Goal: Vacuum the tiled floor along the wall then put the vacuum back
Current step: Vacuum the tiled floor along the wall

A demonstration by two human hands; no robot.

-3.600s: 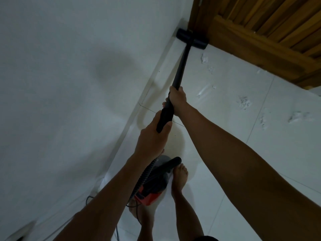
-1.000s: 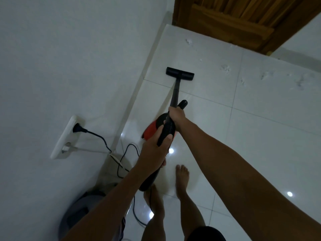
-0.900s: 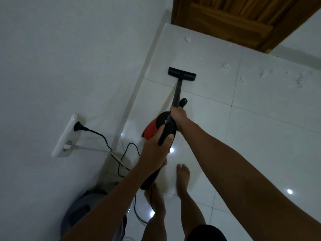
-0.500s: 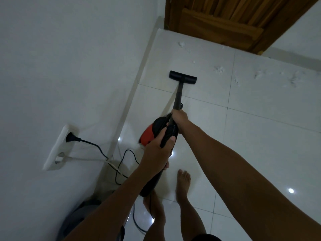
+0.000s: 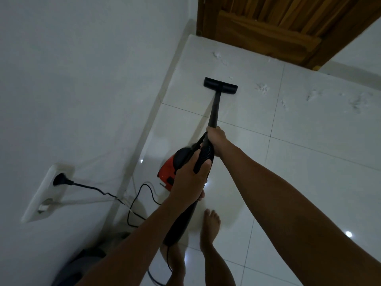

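A black vacuum wand slants away from me to a flat black floor head resting on the white tiled floor, a little out from the wall's skirting. My right hand grips the wand where it meets the ribbed hose. Just below it, my left hand grips the hose handle. The red and black vacuum body sits on the floor behind my left hand. White crumbs lie scattered on the tiles right of the head and near the door.
A wooden door closes the far end. The vacuum's black cord loops over the floor to a plug in a white wall socket at the left. A grey round object stands by the wall near my bare feet.
Since 3.6 s ago the floor head has come back from the door corner toward me. Over the last second it edged forward again. Both hands kept their grips.
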